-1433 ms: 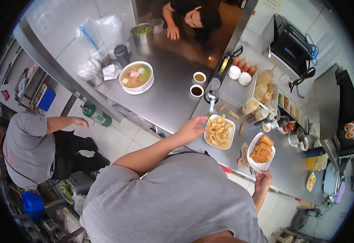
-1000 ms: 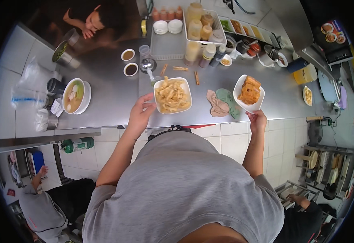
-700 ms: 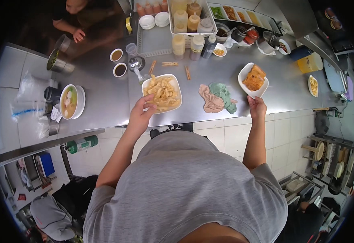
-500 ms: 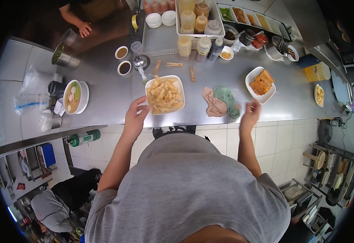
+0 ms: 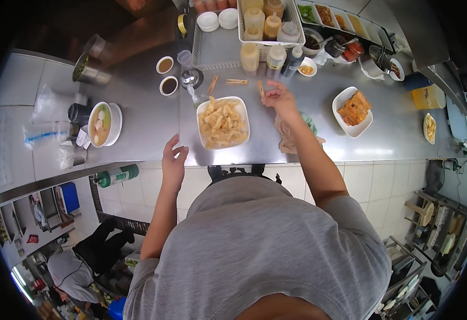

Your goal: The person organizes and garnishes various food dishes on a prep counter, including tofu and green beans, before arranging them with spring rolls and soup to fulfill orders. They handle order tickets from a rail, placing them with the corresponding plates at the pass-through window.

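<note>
A white square bowl of pale fried strips stands near the counter's front edge. My left hand hovers at that edge, left of the bowl, its fingers apart and holding nothing. My right hand reaches over the counter to the right of the bowl. Its fingertips close on the lower end of a wooden clothespin. Two more clothespins, one lying crosswise and one slanted, rest behind the bowl. Under my right forearm lie a pinkish cloth and a green cloth, partly hidden.
A bowl of fried golden slabs is at right, a soup bowl at far left. Behind stand two sauce dishes, dark and brown, a metal ladle, squeeze bottles and a white basket. Someone works behind at lower left.
My right hand has swung left and forward from beside the slab bowl to the clothespin. My left hand has drawn back from the strips' bowl. The whole view has shifted slightly.
</note>
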`<state>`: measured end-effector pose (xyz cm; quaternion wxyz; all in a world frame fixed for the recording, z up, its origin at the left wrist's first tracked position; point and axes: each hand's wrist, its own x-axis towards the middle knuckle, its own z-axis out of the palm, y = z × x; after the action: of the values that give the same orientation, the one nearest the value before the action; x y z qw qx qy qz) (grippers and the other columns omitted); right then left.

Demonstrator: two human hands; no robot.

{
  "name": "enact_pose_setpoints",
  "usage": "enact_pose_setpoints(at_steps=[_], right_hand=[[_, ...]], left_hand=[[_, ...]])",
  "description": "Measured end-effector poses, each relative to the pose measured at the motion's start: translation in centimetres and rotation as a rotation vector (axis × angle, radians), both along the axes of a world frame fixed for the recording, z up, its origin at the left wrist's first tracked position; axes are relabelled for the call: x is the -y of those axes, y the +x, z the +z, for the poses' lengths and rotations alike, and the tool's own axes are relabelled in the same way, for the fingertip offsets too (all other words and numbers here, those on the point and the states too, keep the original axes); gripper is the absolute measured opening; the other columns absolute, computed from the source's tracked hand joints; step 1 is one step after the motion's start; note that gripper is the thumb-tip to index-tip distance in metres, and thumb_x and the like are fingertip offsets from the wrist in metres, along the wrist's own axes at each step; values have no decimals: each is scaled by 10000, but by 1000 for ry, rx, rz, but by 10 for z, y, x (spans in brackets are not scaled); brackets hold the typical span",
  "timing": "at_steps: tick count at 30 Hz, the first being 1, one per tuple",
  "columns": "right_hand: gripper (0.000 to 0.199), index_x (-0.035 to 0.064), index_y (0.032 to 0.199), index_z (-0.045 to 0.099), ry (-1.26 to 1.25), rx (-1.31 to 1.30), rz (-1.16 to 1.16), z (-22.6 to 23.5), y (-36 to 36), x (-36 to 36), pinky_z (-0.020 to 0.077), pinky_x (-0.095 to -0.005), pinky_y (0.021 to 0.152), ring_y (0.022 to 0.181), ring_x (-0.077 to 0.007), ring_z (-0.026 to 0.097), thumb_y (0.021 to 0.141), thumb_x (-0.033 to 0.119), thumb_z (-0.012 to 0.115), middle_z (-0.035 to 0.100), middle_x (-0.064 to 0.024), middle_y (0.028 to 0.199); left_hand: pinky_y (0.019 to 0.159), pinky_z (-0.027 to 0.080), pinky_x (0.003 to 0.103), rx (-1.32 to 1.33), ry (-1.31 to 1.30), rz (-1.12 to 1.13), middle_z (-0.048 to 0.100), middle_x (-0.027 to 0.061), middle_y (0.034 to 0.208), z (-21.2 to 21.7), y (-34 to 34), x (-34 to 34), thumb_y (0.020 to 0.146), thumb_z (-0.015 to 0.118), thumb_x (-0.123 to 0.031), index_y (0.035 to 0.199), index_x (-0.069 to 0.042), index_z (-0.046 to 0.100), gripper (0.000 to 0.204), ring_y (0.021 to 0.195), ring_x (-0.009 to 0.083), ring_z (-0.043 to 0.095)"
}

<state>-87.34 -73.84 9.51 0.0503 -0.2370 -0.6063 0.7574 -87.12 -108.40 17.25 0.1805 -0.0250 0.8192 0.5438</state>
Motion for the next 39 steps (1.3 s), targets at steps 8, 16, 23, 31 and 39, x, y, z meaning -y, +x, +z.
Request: enact_pose_setpoints(at_steps=[8, 16, 23, 31, 39], right_hand=[[508, 13, 1229, 485, 616, -75, -225, 13, 30, 0, 499, -284, 695, 795, -177, 601, 748, -16, 647, 591, -84, 907], [379, 34, 1144, 566, 444, -67, -208, 29, 98, 22, 491, -278, 733, 815, -164, 599, 772, -15, 616, 604, -77, 963], [311, 35, 1115, 588, 270, -1, -375, 32, 169, -3, 476, -244, 728, 801, -116, 586, 811, -31, 578, 610, -41, 904], [292, -30, 1043, 604, -341, 435, 349, -24, 280, 4, 502, -257, 638, 713, -136, 604, 757, -27, 545, 636, -92, 824], [697, 70, 1417, 233, -615, 458, -636, -189, 299, -24, 461, -425, 864, 1015, -254, 525, 765, -13, 464, 493, -180, 1213]], left_hand=[[739, 480, 284, -410, -172, -290, 605, 87, 1085, 3, -56, -56, 886, 568, -139, 1185, -61, 552, 309, 908, 153, 579], [741, 506, 389, -514, -908, -659, 661, 173, 843, -61, -180, -150, 738, 663, -142, 983, 3, 573, 298, 848, 328, 636], [731, 499, 293, -131, -441, -545, 663, 124, 858, -59, -201, -135, 705, 729, -204, 1029, -3, 563, 416, 834, 213, 645], [677, 445, 242, 167, -209, -1017, 619, 37, 833, 31, -38, -120, 814, 411, -40, 964, -37, 619, 257, 746, 120, 568], [987, 374, 437, -677, -507, -1532, 434, 186, 1341, -148, 69, -38, 797, 589, -159, 1252, -68, 498, 473, 1222, 377, 420]])
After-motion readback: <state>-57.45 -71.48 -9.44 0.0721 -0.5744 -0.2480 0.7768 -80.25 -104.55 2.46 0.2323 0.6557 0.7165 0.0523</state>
